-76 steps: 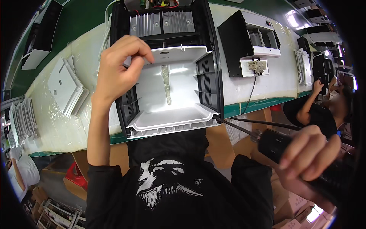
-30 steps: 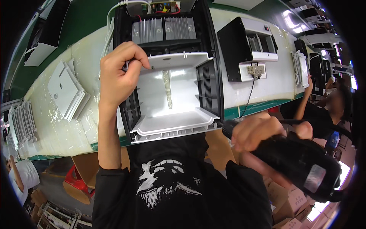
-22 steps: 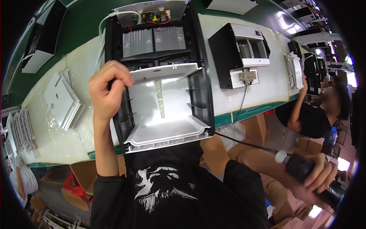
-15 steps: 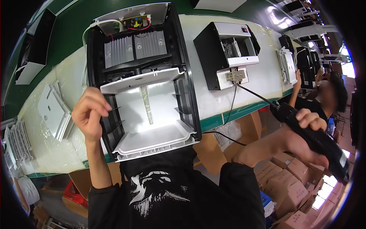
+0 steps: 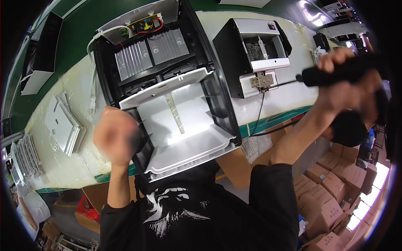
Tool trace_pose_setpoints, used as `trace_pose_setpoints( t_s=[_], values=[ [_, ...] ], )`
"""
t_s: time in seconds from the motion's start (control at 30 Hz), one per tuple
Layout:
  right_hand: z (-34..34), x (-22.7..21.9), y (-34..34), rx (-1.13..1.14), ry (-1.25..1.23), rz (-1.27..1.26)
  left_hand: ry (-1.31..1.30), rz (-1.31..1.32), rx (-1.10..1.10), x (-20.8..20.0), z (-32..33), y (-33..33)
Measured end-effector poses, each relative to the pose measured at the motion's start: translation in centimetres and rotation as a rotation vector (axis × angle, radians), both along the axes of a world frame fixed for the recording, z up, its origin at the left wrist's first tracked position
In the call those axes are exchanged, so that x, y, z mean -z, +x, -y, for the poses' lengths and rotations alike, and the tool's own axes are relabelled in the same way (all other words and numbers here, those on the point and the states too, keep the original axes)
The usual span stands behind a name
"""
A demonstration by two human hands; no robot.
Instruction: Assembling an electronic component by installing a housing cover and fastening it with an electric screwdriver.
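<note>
My right hand (image 5: 344, 95) is wrapped round a black electric screwdriver (image 5: 312, 77), held off the table's right edge. Its long thin bit reaches left to the metal outlet block (image 5: 262, 80) of a black-and-white screw feeder (image 5: 228, 56); whether the bit touches is unclear. Loose screws lie in the feeder's tray (image 5: 253, 49). My left hand (image 5: 116, 136), smeared by motion, looks closed at the left side of a black-and-white appliance housing (image 5: 224, 100). Anything in its fingers is hidden. The housing lies open and askew, with ribbed metal heat sinks (image 5: 167, 49) and wiring inside.
White flat panels (image 5: 63, 125) are stacked left of the housing, with white slatted parts (image 5: 27, 157) beyond. A white power cord (image 5: 92, 81) hangs beside the housing. Another black-and-white housing (image 5: 42, 54) stands far left. Cardboard boxes (image 5: 320, 201) fill the lower right.
The housing has turned counterclockwise, its near end shifting right. My left hand has moved right and nearer. My right hand has lifted the screwdriver from a steep slant to nearly level.
</note>
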State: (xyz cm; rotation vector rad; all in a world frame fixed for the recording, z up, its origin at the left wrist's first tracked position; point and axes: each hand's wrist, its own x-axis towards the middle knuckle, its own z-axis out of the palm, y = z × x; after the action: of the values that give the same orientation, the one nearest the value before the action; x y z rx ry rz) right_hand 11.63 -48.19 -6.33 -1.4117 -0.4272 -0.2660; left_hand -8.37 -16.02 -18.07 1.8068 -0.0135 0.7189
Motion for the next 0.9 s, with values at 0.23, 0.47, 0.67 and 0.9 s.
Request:
trace_pose_setpoints(
  t_s=[0.23,0.47,0.67,0.9],
  values=[
    [-6.6,-2.0,-0.8,0.141,-0.194,0.013,0.038,0.015,-0.042,0.0,-1.7,-1.0],
    [-4.4,-1.0,-4.8,0.068,-0.151,0.079,0.139,0.117,0.072,0.6,-3.1,-0.8],
    [-0.3,-7.9,-10.4,-0.547,0.021,0.071,0.151,0.245,0.188,1.8,-4.1,-0.5],
    [-6.8,-6.8,-19.9,-0.623,0.199,0.159,0.042,0.282,0.105,2.2,-3.0,-0.5]
  ],
)
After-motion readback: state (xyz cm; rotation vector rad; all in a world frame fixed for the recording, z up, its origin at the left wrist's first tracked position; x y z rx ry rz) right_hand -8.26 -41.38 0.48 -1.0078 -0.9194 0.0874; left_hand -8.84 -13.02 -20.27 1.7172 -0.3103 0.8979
